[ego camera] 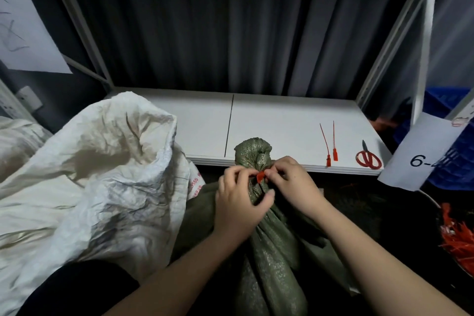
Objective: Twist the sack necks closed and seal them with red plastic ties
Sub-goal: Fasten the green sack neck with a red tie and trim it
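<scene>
Green sack [269, 251], lower centre of frame: neck [252, 154] already twisted into a tight rope, long axis running up the frame, tuft pointing at the desk [282, 120] edge. Red tie [260, 176] at the neck, between both hands; whether it is locked cannot be told. Left hand [238, 202] wraps the neck, fingertips pinching the tie; right hand [289, 182] pinches it from the other side. White sack [89, 174], left of frame, looks open, unsealed. Two spare ties [329, 146] and red scissors [368, 158] lie on the desk, right.

Head-worn view, forward and down
</scene>
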The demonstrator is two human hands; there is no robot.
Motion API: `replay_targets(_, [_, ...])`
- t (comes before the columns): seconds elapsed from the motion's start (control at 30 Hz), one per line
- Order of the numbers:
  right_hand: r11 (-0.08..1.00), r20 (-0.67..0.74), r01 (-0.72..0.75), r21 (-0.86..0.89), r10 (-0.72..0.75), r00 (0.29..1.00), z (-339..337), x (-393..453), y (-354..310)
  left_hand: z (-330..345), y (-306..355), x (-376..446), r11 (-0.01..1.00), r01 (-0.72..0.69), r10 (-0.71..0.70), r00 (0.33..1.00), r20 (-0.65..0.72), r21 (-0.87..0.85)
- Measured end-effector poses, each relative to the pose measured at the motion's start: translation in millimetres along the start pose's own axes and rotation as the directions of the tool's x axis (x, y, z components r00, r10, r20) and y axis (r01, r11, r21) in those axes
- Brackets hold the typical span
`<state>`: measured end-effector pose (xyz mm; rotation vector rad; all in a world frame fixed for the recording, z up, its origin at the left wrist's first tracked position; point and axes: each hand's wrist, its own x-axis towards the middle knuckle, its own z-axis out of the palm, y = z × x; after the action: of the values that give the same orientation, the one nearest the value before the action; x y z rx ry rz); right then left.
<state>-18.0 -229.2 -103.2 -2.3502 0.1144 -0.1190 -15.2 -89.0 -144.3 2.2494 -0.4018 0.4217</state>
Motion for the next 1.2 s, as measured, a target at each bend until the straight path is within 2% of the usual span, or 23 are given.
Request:
replay_targets(0.03, [1.0,-0.031,-0.014,-0.02,0.013,0.999,3,-3,-4,4,3,-5,0.979,0.136,-0.145,0.988,-0.051,-0.153])
replay_targets(0.1, [0.995,-0.106,-0.015,-0.097,0.005,0.994,10,-10,-11,10,4,-10,0.879,0.279,-0.339,0.936,-0.095,-0.386])
replay_targets(0.17, [0.984,-0.174,-0.014,-0.175,-0.017,0.985,17,-15,-17,15,6,-12,0.816,0.337,-0.433,0.895,-0.11,-0.469])
replay_targets(0.27, [0.979,-0.242,-0.008,-0.206,-0.043,0.969,22,-19,-23,18,12,-10,0.749,0.343,-0.49,0.863,-0.125,-0.567])
replay_targets(0.4, [0.968,-0.274,-0.027,-0.249,-0.044,0.961,22,-22,-25,25,5,-6,0.75,0.329,-0.467,0.878,-0.106,-0.574])
replay_targets(0.57, [0.933,-0.247,-0.022,-0.358,-0.072,0.966,24,-25,-28,23,4,-5,0.657,0.36,-0.512,0.858,-0.04,-0.662])
replay_targets(0.8, [0.956,-0.232,-0.042,-0.29,-0.028,0.972,26,-25,-30,20,-4,-1,0.635,0.35,-0.462,0.887,0.025,-0.689])
replay_targets(1.03, [0.993,-0.205,-0.067,-0.098,0.046,0.978,18,-27,-28,9,-12,8,0.56,0.389,-0.454,0.882,0.121,-0.732])
replay_targets(1.13, [0.992,-0.169,-0.077,-0.101,0.059,0.984,13,-27,-25,8,-16,11,0.523,0.409,-0.448,0.878,0.167,-0.748])
replay_targets(1.2, [0.99,-0.144,-0.083,-0.113,0.066,0.987,9,-27,-25,10,-22,12,0.552,0.399,-0.43,0.888,0.16,-0.732])
